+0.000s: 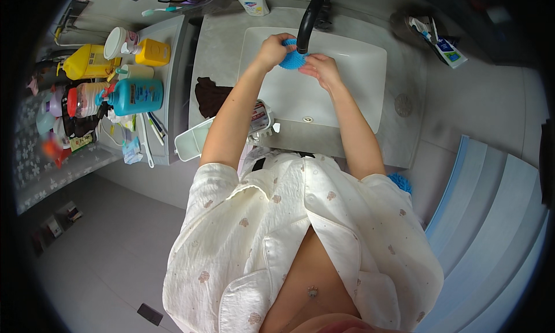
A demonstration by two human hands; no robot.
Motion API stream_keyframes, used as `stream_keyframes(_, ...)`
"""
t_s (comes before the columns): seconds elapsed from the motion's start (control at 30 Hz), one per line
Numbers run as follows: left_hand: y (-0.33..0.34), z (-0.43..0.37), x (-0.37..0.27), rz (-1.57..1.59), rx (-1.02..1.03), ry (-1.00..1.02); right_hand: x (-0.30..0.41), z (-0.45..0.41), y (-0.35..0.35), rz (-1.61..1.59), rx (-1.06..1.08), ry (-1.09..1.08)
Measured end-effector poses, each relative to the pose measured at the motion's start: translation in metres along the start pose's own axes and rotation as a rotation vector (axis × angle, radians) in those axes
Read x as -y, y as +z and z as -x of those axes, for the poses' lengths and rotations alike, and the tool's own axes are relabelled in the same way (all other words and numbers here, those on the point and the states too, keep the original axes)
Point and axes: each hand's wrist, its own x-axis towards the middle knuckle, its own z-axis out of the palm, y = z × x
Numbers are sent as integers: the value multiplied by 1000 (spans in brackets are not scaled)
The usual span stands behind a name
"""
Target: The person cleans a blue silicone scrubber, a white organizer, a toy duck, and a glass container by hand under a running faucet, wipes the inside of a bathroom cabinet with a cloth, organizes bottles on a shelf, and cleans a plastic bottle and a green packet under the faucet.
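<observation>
Over the white washbasin (321, 99), a round blue textured scrubber (291, 60) is held between both hands under the end of the black faucet (307, 25). My left hand (321, 69) grips its right edge with thumb and fingers. On the other side, my right hand (275, 51) pinches the scrubber's upper left edge. Whether water is running cannot be told. A dark brown cloth (211, 96) lies on the counter left of the basin, and an open pale green container (193, 140) sits near the counter's front edge, partly hidden by my right forearm.
A hand soap bottle (253, 2) stands behind the basin. On the left, a grey cabinet top (171, 73) holds a blue pump bottle (138, 96), yellow bottles and brushes. A toothpaste tube (451, 52) sticks out of a holder at the right. A round drain cover (403, 104) lies on the right counter.
</observation>
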Motion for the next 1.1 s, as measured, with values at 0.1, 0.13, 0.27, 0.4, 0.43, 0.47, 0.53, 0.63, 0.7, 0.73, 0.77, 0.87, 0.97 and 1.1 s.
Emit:
stream_keyframes(0.1, 7, -1, 1, -293, -83, 38, -4, 0, 5, -4, -107, -24)
stream_keyframes(0.13, 8, -4, 5, -257, -97, 38, -4, 0, 5, -12, -143, -37)
stream_keyframes(0.27, 4, -10, 18, 16, -105, -31, 1, 1, 9, 1, -163, -52)
stream_keyframes(0.4, 3, -4, 2, 198, -27, -138, 4, 4, -2, -52, -77, -34)
stream_keyframes(0.43, 3, -2, -2, 200, -27, -151, 5, 5, -4, -98, -39, -16)
stream_keyframes(0.47, 2, -1, -4, 202, -26, -163, 5, 6, -6, -99, -41, -15)
stream_keyframes(0.53, -3, 1, -4, 223, 6, -176, 8, 9, -6, -182, -5, 15)
stream_keyframes(0.63, -4, 3, -7, 236, 45, -182, 11, 15, -3, -108, 8, -11)
stream_keyframes(0.7, -4, 4, -8, 228, 50, -175, 15, 19, -3, -41, -19, -26)
stream_keyframes(0.73, -4, 3, -7, 224, 41, -173, 16, 20, -3, 26, -44, -42)
stream_keyframes(0.77, -5, 3, -7, 220, 32, -171, 17, 21, -3, 27, -43, -42)
stream_keyframes(0.87, -4, 3, -5, 234, 27, -176, 16, 23, -7, 24, -54, -96)
stream_keyframes(0.97, -3, 4, -6, 240, 34, -190, 14, 23, -9, 111, -89, -183)
stream_keyframes(1.1, -3, 5, -5, 211, 35, -191, 13, 20, -9, 174, -120, -197)
